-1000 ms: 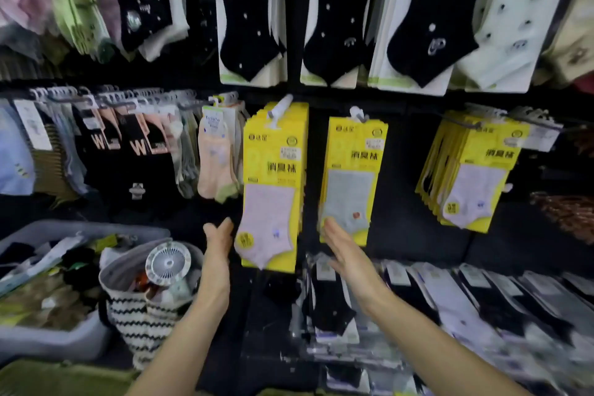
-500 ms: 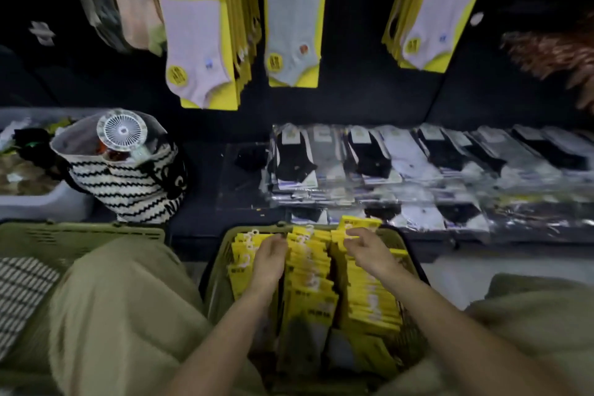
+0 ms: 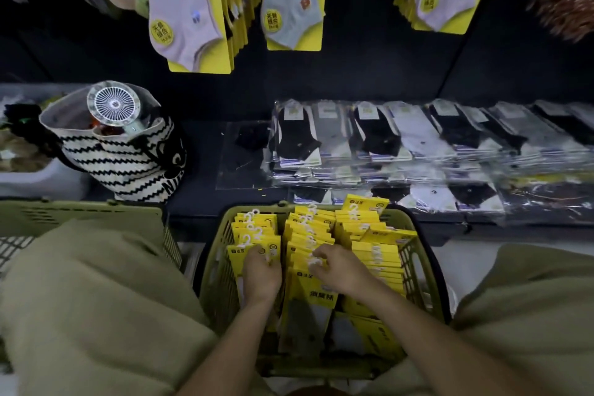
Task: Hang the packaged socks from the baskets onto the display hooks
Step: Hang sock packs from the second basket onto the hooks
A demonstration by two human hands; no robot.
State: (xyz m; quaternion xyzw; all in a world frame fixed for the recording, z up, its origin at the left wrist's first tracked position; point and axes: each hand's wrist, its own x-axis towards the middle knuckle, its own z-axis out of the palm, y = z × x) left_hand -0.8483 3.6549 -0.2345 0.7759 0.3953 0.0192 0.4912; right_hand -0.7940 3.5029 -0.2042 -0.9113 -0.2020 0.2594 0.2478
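Top edge cuts off the hanging sock packs (image 3: pixel 189 10). Fingertips of the left hand (image 3: pixel 262 276) hide among basket packs (image 3: pixel 310 230). The brownish thing (image 3: pixel 562 13) upper right is blurred.

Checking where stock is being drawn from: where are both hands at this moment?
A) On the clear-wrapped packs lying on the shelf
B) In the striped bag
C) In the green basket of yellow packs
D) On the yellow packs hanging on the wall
C: the left hand and the right hand both curl their fingers onto the yellow sock packs standing in the green basket.
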